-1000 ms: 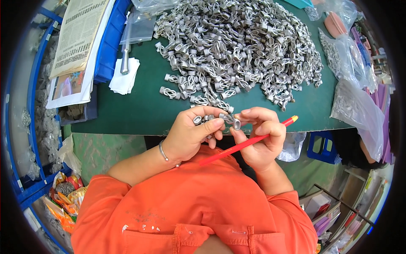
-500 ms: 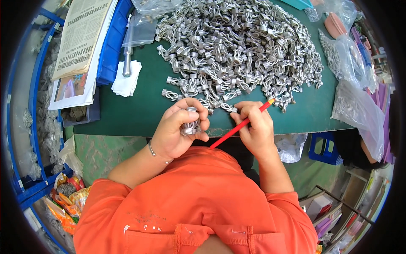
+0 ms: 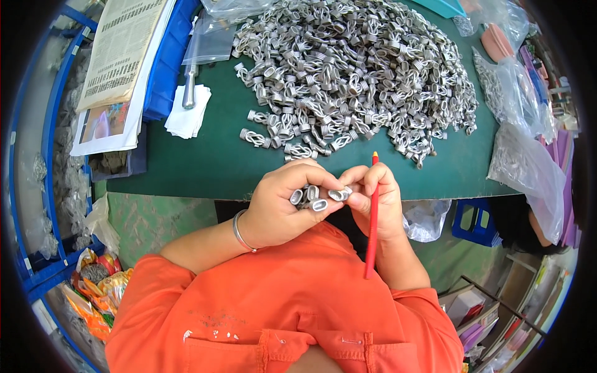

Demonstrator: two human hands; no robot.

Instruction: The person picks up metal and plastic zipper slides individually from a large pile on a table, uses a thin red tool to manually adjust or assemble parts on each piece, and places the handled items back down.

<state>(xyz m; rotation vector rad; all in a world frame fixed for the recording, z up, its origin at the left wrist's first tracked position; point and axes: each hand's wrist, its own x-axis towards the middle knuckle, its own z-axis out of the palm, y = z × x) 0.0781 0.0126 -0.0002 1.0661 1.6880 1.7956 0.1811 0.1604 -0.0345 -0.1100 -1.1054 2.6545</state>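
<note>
Holding, left hand (image 3: 280, 196): fingers are curling about half closed around several silver metal pieces (image 3: 318, 204), whose oval mouths are facing up toward the wearer.
Right hand (image 3: 388, 208): thumb and index are pinching near the end piece (image 3: 337, 194), at the cluster's 3 o'clock; fingertips are partly hiding the exact contact.
Red pencil (image 3: 372, 230): lying across the right hand, yellow tip pointing to 12, other end to 6.
Held cluster: sitting between both hands, near the 6 o'clock edge of the green bench (image 3: 211, 161).
Pile (image 3: 348, 74): spreading over the bench from 12 to 1 o'clock of the hands; strays are lying along its 7 o'clock side.
White paper (image 3: 180, 124): resting at 10 o'clock, beside the blue bin (image 3: 163, 68).
Handling well, my judgement: left palm should be cradling, not squeezing, so pieces aren't springing loose; right fingertips should be steadying one piece at a time.
Pencil care: tip should be pointing clear of the metal; a slack grip risks its swinging into the cluster.
</note>
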